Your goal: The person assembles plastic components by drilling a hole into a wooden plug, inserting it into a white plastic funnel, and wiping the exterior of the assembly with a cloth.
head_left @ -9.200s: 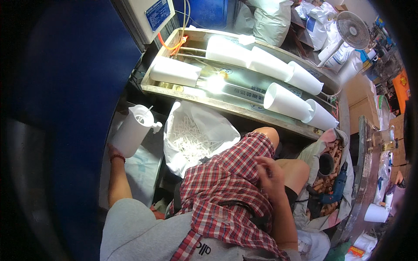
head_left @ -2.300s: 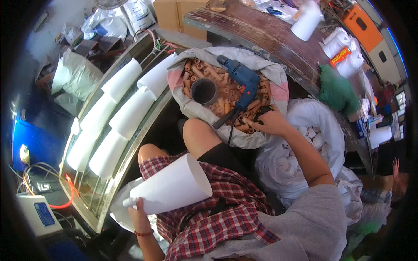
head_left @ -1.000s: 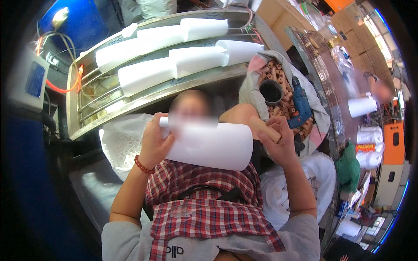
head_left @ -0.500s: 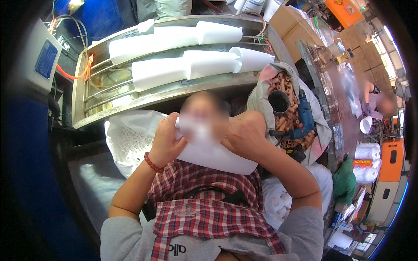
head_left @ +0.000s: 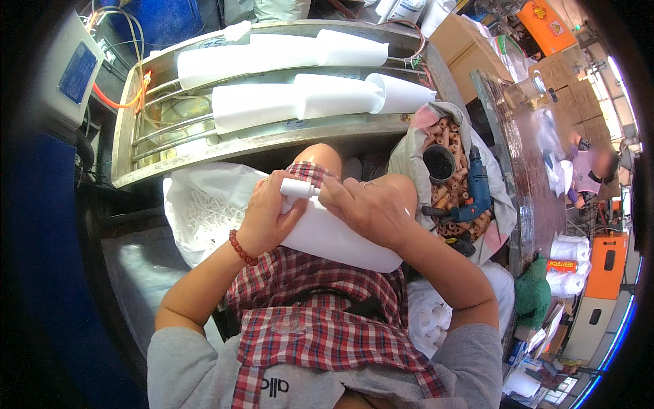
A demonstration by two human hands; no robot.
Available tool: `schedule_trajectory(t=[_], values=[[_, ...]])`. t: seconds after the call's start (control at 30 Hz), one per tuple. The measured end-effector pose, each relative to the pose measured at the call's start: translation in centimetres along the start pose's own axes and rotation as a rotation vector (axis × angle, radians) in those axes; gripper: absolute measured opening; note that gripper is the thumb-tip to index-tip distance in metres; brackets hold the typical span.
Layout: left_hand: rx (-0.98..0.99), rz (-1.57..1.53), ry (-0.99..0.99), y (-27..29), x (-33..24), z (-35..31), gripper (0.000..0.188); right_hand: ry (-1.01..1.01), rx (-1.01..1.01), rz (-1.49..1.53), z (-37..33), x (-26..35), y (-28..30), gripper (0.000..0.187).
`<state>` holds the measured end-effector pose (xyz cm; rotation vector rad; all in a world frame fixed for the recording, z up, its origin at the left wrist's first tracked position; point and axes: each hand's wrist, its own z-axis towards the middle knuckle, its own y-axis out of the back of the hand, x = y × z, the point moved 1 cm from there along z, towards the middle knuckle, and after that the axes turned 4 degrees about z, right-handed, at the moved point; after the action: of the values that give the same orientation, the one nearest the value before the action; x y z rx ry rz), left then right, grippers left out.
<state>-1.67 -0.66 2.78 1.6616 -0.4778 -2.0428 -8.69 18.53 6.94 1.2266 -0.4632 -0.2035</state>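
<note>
Over my lap, my left hand (head_left: 267, 215) is closed round a small white cylindrical piece (head_left: 296, 187) with a narrower stub at its right end. The fingertips of my right hand (head_left: 368, 210) are pinched together at that stub, and their exact grip is partly hidden. Under both hands a large white smooth, tapered piece (head_left: 347, 240) lies slanting across my lap; the hands cover its upper edge. A white bag (head_left: 178, 217) of thin white strips stands beside my left hand.
Ahead, a metal-framed trough (head_left: 248, 151) carries two rows of white tapered sleeves (head_left: 255, 105) on rods. To the right, a sack (head_left: 503, 201) holds brown tubes, a dark cup (head_left: 438, 163) and a blue power drill (head_left: 478, 187). Another person (head_left: 587, 170) is at the far right.
The small white piece and its stub now show clearly between my hands, where they were blurred before. My right fingers have shifted left onto the stub. The view has moved slightly.
</note>
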Motion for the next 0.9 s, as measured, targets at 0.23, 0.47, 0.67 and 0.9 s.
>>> schedule_trajectory(t=[0.23,0.47,0.67,0.9], values=[[-0.007,-0.017,-0.129,0.1,0.0,-0.9,0.03,-0.333,0.404,0.767,1.6,0.4,2.1,0.028],[0.054,-0.097,0.073,-0.7,0.8,-0.6,0.028,0.118,0.005,-0.318,0.5,-0.2,1.6,0.025],[-0.041,-0.083,-0.068,-0.7,0.3,-1.5,0.028,-0.136,0.353,0.381,1.3,-0.3,2.0,0.033],[0.031,-0.145,-0.002,-0.4,0.8,-1.5,0.027,-0.197,0.367,0.174,1.5,0.9,2.5,0.04]])
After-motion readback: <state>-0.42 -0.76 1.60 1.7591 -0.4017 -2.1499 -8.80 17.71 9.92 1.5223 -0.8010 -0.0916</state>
